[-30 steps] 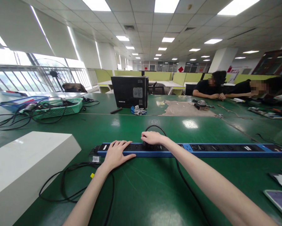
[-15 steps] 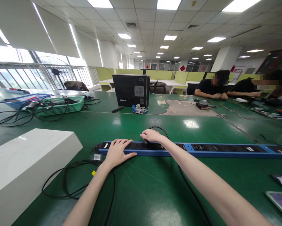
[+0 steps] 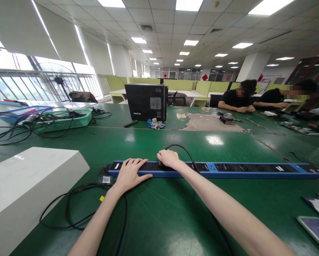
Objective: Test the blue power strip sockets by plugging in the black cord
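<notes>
A long blue-and-black power strip [image 3: 236, 168] lies crosswise on the green table. Near its left end rests my left hand [image 3: 129, 173], fingers spread over the top and thumb along the front edge. My right hand [image 3: 169, 158] is closed around a black power plug [image 3: 160, 165] at the strip's sockets, mostly covered by the fingers. I cannot tell how deep the plug sits. Its black cord [image 3: 184, 148] arches up behind the hand, crosses the strip and passes beneath my right forearm.
A white box [image 3: 39, 177] stands at the left, beside looped black cable [image 3: 68, 209]. Farther back are a green basket [image 3: 79, 119] of cables, a black computer case [image 3: 145, 103] and gloves [image 3: 156, 123]. A phone [image 3: 315, 227] lies at the right. Two people sit at the far right.
My right hand has lowered slightly onto the plug, which is now more covered by the fingers. The cord behind it has shifted over the strip. My left hand stays on the strip.
</notes>
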`<move>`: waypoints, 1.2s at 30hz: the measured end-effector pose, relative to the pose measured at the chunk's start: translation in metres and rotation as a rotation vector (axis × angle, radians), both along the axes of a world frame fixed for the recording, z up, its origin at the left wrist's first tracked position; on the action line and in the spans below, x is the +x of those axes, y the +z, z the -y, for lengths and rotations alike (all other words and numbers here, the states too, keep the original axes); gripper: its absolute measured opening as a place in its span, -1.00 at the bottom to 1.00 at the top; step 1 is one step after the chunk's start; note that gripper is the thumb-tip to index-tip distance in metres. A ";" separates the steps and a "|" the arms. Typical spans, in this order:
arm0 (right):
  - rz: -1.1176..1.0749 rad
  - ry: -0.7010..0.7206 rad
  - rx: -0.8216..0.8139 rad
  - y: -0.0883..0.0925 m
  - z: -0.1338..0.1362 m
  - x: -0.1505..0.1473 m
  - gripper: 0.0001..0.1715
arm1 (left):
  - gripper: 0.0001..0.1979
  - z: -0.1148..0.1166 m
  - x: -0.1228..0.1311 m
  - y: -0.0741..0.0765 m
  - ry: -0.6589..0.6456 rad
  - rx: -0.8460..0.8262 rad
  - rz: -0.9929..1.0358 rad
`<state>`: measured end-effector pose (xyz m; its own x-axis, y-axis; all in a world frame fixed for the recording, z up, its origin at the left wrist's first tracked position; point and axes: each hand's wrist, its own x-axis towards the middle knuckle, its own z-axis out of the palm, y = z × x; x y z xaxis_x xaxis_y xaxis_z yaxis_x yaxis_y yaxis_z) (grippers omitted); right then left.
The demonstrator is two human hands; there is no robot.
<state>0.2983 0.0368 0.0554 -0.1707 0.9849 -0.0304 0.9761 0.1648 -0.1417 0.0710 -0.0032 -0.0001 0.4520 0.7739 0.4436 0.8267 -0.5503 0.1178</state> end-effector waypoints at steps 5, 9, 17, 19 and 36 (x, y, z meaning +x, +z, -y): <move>0.041 0.000 0.095 -0.004 0.005 -0.007 -0.44 | -0.31 -0.002 0.001 0.000 -0.001 -0.013 0.010; 0.075 0.032 0.162 -0.006 0.011 -0.010 -0.52 | -0.32 -0.001 0.003 0.003 0.003 -0.021 0.001; 0.066 -0.011 0.227 -0.013 0.026 -0.011 -0.48 | -0.33 -0.001 0.003 0.002 0.007 -0.023 0.009; 0.056 -0.025 0.234 -0.015 0.027 -0.010 -0.45 | -0.33 0.001 0.008 0.001 0.006 -0.021 0.010; -0.173 0.047 0.132 0.038 0.020 0.058 -0.51 | -0.23 0.008 0.094 -0.003 0.040 0.002 0.113</move>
